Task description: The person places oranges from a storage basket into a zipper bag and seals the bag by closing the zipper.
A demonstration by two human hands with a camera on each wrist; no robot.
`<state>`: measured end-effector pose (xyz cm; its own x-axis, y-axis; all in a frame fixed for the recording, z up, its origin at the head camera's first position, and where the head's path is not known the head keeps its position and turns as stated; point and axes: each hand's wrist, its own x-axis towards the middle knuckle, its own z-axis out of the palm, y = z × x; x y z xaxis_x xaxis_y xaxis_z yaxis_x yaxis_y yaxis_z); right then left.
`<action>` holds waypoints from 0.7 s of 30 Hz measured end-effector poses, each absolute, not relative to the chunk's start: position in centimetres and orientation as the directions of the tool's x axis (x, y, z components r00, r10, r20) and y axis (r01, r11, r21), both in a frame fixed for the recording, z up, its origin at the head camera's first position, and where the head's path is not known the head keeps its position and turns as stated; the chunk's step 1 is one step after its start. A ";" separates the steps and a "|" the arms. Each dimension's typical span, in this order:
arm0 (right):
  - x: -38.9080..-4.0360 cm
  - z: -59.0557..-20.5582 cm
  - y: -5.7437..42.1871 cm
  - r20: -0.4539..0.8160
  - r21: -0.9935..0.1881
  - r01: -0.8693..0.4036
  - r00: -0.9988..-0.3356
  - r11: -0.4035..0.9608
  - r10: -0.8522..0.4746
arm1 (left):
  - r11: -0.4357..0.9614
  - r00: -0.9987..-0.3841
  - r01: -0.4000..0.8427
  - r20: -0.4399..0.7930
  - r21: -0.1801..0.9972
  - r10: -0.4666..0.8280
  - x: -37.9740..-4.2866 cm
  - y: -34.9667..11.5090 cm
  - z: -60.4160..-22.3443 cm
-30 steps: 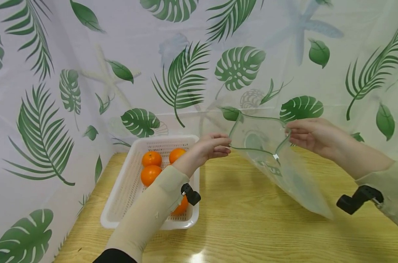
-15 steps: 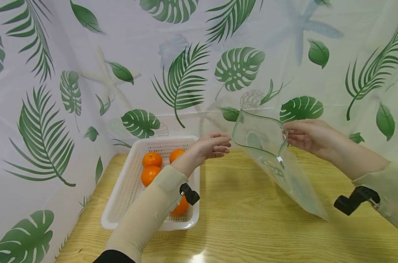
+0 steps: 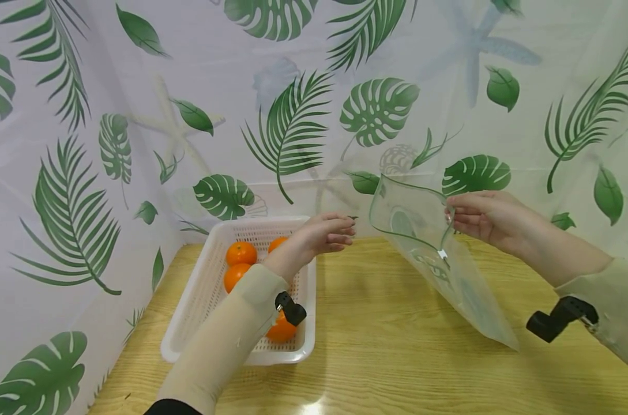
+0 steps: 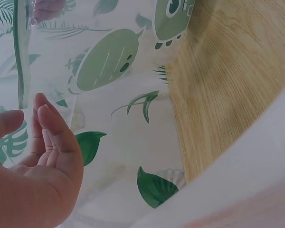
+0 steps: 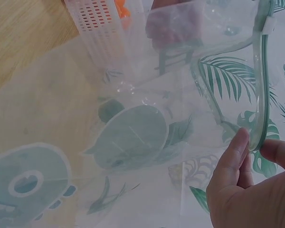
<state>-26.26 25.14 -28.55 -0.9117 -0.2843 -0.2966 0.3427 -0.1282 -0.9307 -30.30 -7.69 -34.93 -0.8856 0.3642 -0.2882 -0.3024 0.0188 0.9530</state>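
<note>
A translucent zip bag point(image 3: 422, 242) with a green-edged mouth and printed green cartoon figures hangs tilted over the table, its mouth spread wide. My right hand point(image 3: 482, 216) pinches the right edge of that mouth between thumb and fingers; the right wrist view shows the grip on the green zip strip point(image 5: 261, 95). My left hand point(image 3: 314, 239) is apart from the bag, above the basket's right rim, fingers loosely bent with nothing between them. Below the left forearm, several oranges point(image 3: 241, 253) lie in a white plastic basket point(image 3: 189, 311), some partly hidden by the arm.
The wooden table point(image 3: 376, 323) carries the basket at left. A white cloth with a green leaf print point(image 3: 288, 132) stands as a wall behind and to the left. A small white slider point(image 3: 442, 253) sits on the bag's zip.
My left hand has let go of the bag's left edge and drawn back left toward the basket. The right hand keeps hold of the bag, which has shifted only slightly.
</note>
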 end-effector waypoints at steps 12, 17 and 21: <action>-26.2 -28.6 25.0 -0.306 -0.926 0.353 -0.911 -0.137 -0.278 | 0.125 -0.897 -0.266 -0.292 0.956 0.332 -30.1 -10.6 -35.4; -26.2 -28.7 25.1 -0.303 -0.928 0.349 -0.911 -0.132 -0.279 | 0.184 -0.901 -0.251 -0.299 0.950 0.313 -30.2 -11.8 -36.0; -26.2 -28.8 25.1 -0.305 -0.927 0.351 -0.911 -0.134 -0.279 | 0.236 -0.903 -0.230 -0.297 0.944 0.309 -30.0 -12.6 -36.2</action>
<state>-26.18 25.07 -28.79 -0.9108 -0.2786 -0.3046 0.3509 -0.1337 -0.9268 -30.04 -12.63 -36.22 -0.9035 0.3086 -0.2975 -0.2302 0.2360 0.9441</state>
